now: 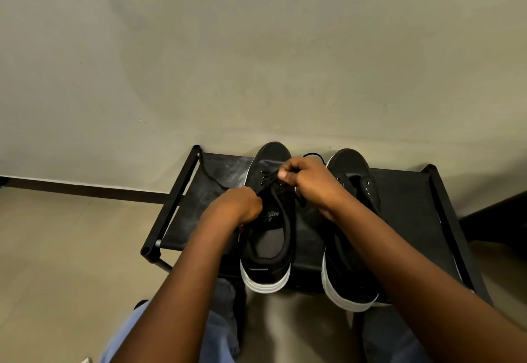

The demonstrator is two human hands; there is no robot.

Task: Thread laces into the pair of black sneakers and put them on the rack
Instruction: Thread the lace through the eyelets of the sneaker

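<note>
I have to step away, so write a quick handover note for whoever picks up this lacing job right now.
Left hand: grips the black lace at the left side of the left sneaker.
Right hand: pinches the same lace over that sneaker's eyelets.
Both sneakers stand side by side on top of the black rack, toes toward the wall.
Done: lace is partly crossed through the left sneaker's front eyelets; one loose end trails across the rack to the left.
Left: finish the left sneaker. The right sneaker shows bare eyelets, no lace visible, so lace it too, then set the pair neatly on the rack.
</note>
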